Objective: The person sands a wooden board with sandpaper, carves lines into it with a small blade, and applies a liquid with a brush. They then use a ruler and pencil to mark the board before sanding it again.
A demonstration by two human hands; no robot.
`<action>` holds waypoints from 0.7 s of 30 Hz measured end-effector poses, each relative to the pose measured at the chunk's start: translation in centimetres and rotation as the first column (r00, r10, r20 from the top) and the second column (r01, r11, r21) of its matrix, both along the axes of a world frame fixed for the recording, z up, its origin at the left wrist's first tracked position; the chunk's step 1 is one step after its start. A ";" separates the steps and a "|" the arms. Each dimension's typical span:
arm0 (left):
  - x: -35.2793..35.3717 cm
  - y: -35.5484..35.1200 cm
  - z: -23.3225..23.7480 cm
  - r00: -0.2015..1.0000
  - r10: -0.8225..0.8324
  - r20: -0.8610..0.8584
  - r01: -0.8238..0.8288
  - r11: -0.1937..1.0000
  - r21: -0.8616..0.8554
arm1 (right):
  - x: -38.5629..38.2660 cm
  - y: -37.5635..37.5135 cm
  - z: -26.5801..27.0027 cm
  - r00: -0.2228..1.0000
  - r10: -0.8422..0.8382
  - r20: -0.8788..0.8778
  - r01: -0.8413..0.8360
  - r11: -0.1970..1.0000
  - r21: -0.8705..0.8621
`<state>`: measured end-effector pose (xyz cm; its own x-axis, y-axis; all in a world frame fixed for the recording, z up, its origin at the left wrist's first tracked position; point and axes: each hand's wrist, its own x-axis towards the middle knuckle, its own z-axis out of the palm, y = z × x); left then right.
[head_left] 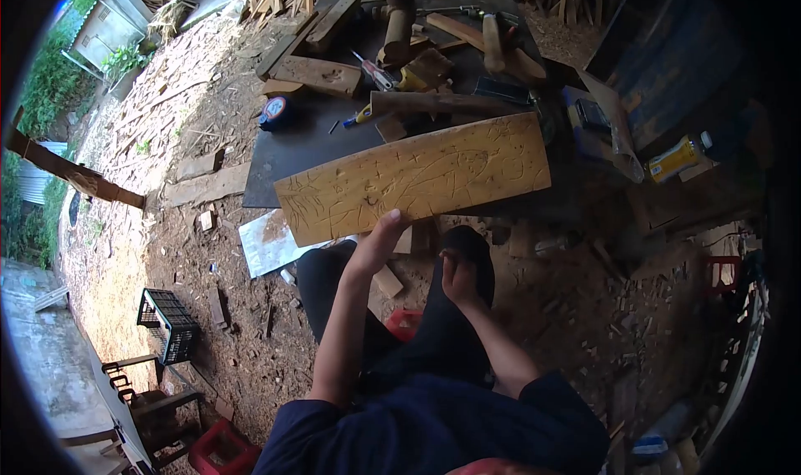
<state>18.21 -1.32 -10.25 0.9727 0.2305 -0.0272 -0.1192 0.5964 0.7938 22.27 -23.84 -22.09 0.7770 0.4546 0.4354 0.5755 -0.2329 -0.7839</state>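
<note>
A long yellowish wooden board (417, 175), carved with lines and figures, is held up in front of the dark work table (267, 162). My left hand (380, 240) grips its lower edge, the thumb on the carved face and the other fingers hidden behind. Away from the board, my right hand (459, 276) rests over my right knee with its fingers curled; whether anything is in it is too small to tell. Behind the board on the table lie a screwdriver (375, 73), a yellow and blue cutter (358, 116) and a blue round tape (273, 111).
Wood blocks (317, 75) and a mallet-like piece (494, 45) lie across the table. To the right is a yellow bottle (674, 160). A black crate (168, 325), a white sheet (271, 246) and a red stool (224, 450) are on the chip-strewn ground.
</note>
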 end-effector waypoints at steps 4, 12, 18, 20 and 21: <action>-0.2 0.1 -1.6 0.998 -0.046 -0.043 0.044 0.998 -0.047 | -0.8 1.0 7.0 0.989 -0.010 -0.148 0.009 1.000 -0.012; 0.1 -0.1 -0.2 1.000 -0.016 -0.007 0.016 1.000 -0.007 | -0.4 1.5 4.3 0.998 -0.038 -0.043 0.042 0.996 0.079; 0.2 -0.3 0.3 0.999 0.013 0.033 -0.013 1.000 -0.009 | -0.6 0.4 1.6 0.998 -0.023 -0.059 0.019 0.997 -0.069; 0.5 -1.0 1.3 0.996 0.057 0.065 -0.057 0.998 -0.009 | -0.5 0.9 1.5 0.999 -0.016 -0.045 0.017 1.000 0.022; 0.2 -0.2 -0.6 1.000 0.007 0.024 -0.008 1.000 0.025 | -0.8 0.9 2.6 0.999 -0.009 -0.049 0.012 0.998 0.058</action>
<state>18.36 -1.57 -10.81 0.9712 0.2383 0.0017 -0.1427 0.5756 0.8051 21.50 -22.95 -19.53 0.8023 0.4215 0.4226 0.5345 -0.1922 -0.8231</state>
